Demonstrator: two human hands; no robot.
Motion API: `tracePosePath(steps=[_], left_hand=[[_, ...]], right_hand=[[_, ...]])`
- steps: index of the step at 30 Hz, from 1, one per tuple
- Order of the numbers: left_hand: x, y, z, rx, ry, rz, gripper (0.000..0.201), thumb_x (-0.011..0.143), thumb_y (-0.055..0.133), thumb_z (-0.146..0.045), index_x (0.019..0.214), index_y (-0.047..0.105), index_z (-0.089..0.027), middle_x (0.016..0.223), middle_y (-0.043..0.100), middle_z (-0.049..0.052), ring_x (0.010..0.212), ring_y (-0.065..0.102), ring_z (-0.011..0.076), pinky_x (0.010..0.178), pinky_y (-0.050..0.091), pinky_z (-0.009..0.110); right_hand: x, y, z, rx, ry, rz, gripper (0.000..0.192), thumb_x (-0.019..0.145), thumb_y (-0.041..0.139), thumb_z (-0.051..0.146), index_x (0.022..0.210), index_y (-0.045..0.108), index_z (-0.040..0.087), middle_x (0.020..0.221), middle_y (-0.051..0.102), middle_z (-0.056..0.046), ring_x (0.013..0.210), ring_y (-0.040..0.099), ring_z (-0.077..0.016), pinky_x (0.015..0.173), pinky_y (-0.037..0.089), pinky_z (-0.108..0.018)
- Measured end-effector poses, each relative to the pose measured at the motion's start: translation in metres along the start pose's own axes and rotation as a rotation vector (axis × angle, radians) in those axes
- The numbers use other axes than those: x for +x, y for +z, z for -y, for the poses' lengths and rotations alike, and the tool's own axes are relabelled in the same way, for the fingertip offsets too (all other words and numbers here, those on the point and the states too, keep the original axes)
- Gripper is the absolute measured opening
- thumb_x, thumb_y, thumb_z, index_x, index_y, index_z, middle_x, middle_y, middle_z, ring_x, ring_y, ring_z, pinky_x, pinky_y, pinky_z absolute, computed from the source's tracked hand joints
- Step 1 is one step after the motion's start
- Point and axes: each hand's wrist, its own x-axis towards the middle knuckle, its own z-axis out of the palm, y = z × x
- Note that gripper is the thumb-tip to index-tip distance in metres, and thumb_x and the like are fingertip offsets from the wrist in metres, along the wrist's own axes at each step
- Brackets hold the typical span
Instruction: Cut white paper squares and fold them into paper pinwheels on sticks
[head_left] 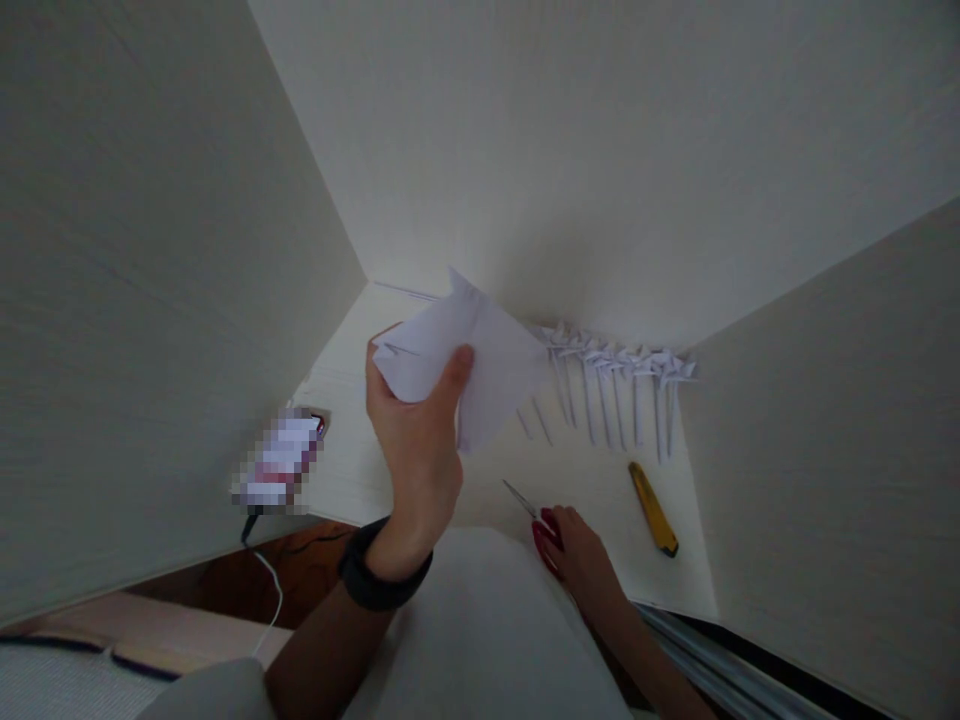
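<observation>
A folded sheet of white paper [502, 365] is pinched in my left hand [420, 430], the thumb lying across its front. It is held up above the white tabletop, with creases and a pointed corner at the top. My right hand [583, 555] is low near the table's front edge, its fingers on the red handles of a pair of scissors [546, 535]. The thin metal blades point up and to the left and look closed together. Part of the handles is hidden by my fingers.
Several white paper flowers on thin rolled stems [619, 390] lie in a row along the back wall. A yellow utility knife [652, 510] rests at the right. A phone [281, 460] with a cable [274, 580] lies at the left. White walls enclose three sides.
</observation>
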Motion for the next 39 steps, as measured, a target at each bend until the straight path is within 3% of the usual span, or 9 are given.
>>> tracePosePath(steps=[4,7,12,16,19,23,28,33,39], left_hand=[[-0.005,-0.006,-0.008,-0.045,-0.247,0.066,0.036,0.065,0.078,-0.019,0.097,0.061,-0.023,0.098,0.070,0.004,0.086,0.069,0.0198,0.076,0.060,0.034],[-0.007,-0.013,-0.015,-0.065,-0.390,0.103,0.033,0.062,0.079,-0.015,0.092,0.065,-0.021,0.093,0.073,0.005,0.081,0.070,0.0197,0.070,0.060,0.031],[-0.009,-0.023,-0.021,-0.083,-0.533,0.142,0.029,0.061,0.080,-0.012,0.086,0.069,-0.022,0.082,0.074,0.003,0.067,0.071,0.0189,0.056,0.059,0.028],[-0.010,-0.025,-0.023,-0.046,-0.538,0.153,0.029,0.057,0.082,-0.014,0.082,0.069,-0.021,0.078,0.075,0.004,0.062,0.070,0.0201,0.051,0.058,0.030],[-0.013,-0.026,-0.023,-0.009,-0.501,0.177,0.031,0.055,0.085,-0.019,0.081,0.069,-0.024,0.075,0.074,0.003,0.060,0.069,0.0218,0.049,0.058,0.033],[-0.016,-0.030,-0.020,0.107,-0.409,0.216,0.033,0.057,0.085,-0.027,0.085,0.068,-0.025,0.078,0.073,0.000,0.067,0.070,0.0211,0.056,0.059,0.032],[-0.016,-0.033,-0.018,0.184,-0.291,0.170,0.038,0.059,0.084,-0.033,0.091,0.066,-0.023,0.078,0.070,-0.002,0.069,0.067,0.0180,0.058,0.056,0.027],[-0.016,-0.033,-0.023,0.309,-0.176,0.189,0.031,0.064,0.080,-0.029,0.090,0.064,-0.026,0.080,0.068,-0.004,0.072,0.066,0.0175,0.060,0.054,0.026],[-0.019,-0.031,-0.030,0.400,-0.015,0.200,0.024,0.067,0.077,-0.022,0.085,0.062,-0.024,0.077,0.067,-0.005,0.070,0.064,0.0148,0.060,0.052,0.023]], right_hand=[[0.038,0.017,-0.016,-0.087,0.039,-0.067,0.017,0.090,0.058,0.022,0.105,0.062,0.014,0.114,0.061,-0.011,0.104,0.060,-0.0236,0.090,0.049,-0.042],[0.056,0.005,-0.007,-0.063,0.004,-0.079,0.025,0.091,0.058,0.030,0.112,0.060,0.016,0.118,0.061,-0.008,0.103,0.060,-0.0223,0.088,0.050,-0.045],[0.061,-0.065,0.035,0.168,-0.225,-0.009,0.015,0.090,0.054,0.019,0.096,0.067,0.016,0.096,0.069,-0.008,0.094,0.064,-0.0194,0.086,0.049,-0.035],[0.044,-0.127,0.080,0.547,-0.502,-0.045,0.017,0.089,0.053,0.028,0.094,0.068,0.020,0.102,0.066,-0.004,0.099,0.061,-0.0168,0.085,0.047,-0.030],[0.033,-0.150,0.104,0.748,-0.667,0.056,0.009,0.079,0.069,0.028,0.086,0.069,0.023,0.093,0.065,-0.001,0.092,0.061,-0.0165,0.085,0.046,-0.031],[0.023,-0.154,0.112,0.695,-0.668,0.079,0.009,0.079,0.071,0.028,0.083,0.067,0.022,0.088,0.065,-0.001,0.086,0.061,-0.0172,0.080,0.048,-0.032],[0.001,-0.156,0.118,0.576,-0.553,-0.158,0.028,0.072,0.078,0.025,0.092,0.059,0.025,0.087,0.064,0.001,0.083,0.061,-0.0169,0.076,0.049,-0.029],[-0.009,-0.151,0.131,0.218,-0.480,-0.434,0.014,0.078,0.070,0.019,0.078,0.056,0.020,0.082,0.059,-0.001,0.074,0.058,-0.0163,0.065,0.046,-0.028],[-0.007,-0.143,0.137,0.181,-0.484,-0.483,0.010,0.083,0.061,0.017,0.076,0.055,0.019,0.081,0.056,-0.002,0.074,0.056,-0.0158,0.065,0.044,-0.027]])
